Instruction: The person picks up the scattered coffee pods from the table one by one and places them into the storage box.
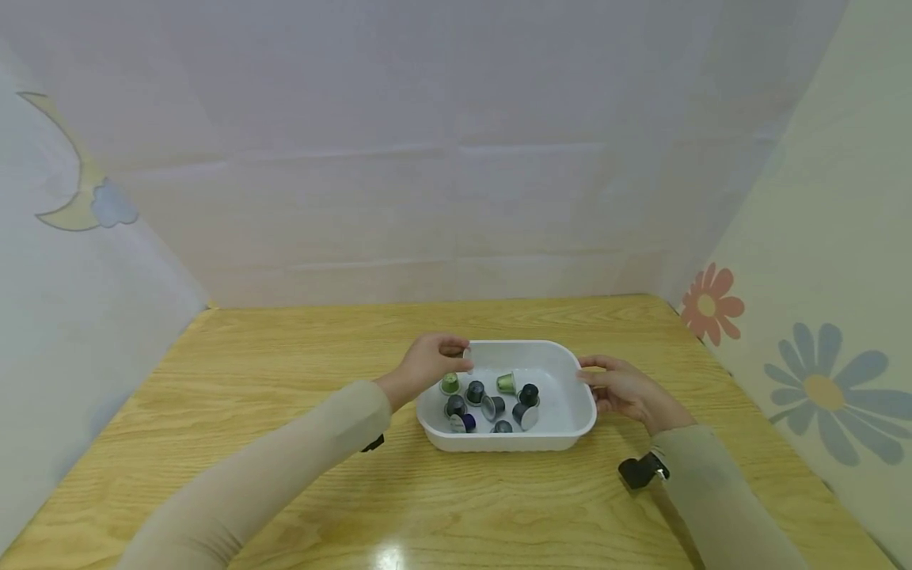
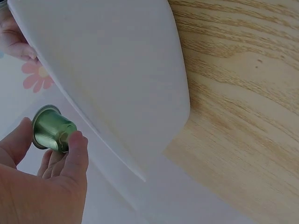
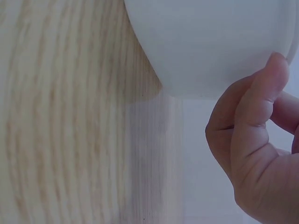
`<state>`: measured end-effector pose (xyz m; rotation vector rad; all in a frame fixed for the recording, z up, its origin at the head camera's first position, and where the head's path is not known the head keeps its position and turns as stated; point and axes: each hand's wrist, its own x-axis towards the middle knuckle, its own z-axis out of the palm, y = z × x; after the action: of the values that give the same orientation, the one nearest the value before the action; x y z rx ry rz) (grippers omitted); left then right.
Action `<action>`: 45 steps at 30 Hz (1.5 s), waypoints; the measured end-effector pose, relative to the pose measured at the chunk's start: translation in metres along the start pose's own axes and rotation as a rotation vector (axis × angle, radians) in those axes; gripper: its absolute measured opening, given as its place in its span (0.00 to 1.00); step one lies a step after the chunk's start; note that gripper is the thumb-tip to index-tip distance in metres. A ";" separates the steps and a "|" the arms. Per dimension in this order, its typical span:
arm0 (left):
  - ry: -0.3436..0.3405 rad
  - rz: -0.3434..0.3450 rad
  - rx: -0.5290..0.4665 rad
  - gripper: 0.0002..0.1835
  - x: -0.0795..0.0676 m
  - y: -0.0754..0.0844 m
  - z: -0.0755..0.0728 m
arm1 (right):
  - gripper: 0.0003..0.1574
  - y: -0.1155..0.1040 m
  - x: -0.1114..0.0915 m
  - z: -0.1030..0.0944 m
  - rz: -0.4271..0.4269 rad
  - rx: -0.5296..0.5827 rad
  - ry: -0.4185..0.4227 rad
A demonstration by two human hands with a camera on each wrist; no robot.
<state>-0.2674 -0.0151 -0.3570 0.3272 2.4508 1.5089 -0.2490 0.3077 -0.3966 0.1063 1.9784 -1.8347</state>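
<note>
My left hand (image 1: pixel 427 360) pinches a green coffee capsule (image 2: pixel 52 128) between thumb and fingers, over the left end of a white plastic basin (image 1: pixel 499 441). In the head view its pale lid side faces right. With thumb and fingers, my right hand (image 1: pixel 625 389) grips the basin's right rim, seen in the right wrist view as curled fingers (image 3: pixel 250 121) against the white wall. Inside the basin lie several capsules, among them an upright green capsule (image 1: pixel 450 384), a tipped green capsule (image 1: pixel 506 384), dark grey and black ones, and a purple capsule (image 1: pixel 468 423).
The basin stands on a wood-grain table (image 1: pixel 299 443). Paper walls surround the back and sides, with a moon print (image 1: pixel 78 206) at left and a blue flower print (image 1: pixel 826 392) at right. A dark wrist device (image 1: pixel 637 472) sits at the right cuff.
</note>
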 end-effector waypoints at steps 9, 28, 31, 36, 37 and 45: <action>-0.003 0.020 0.023 0.22 0.004 0.011 0.000 | 0.28 0.000 0.000 0.000 -0.006 0.003 -0.004; -0.065 0.050 0.037 0.22 0.017 0.030 0.018 | 0.27 0.001 0.000 0.001 0.001 0.006 0.008; -0.085 0.035 0.015 0.22 0.018 0.033 0.022 | 0.26 0.000 0.000 0.002 -0.009 0.005 -0.003; -0.099 0.046 0.032 0.22 0.019 0.038 0.025 | 0.27 0.001 0.000 0.002 -0.017 0.002 -0.011; -0.102 0.047 0.034 0.22 0.019 0.038 0.026 | 0.28 0.001 0.000 0.002 -0.017 0.001 -0.007; -0.134 0.067 0.025 0.22 0.022 0.041 0.033 | 0.28 0.000 0.000 0.004 -0.019 0.010 -0.013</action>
<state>-0.2753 0.0381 -0.3365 0.5030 2.3779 1.4335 -0.2474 0.3038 -0.3969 0.0791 1.9682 -1.8522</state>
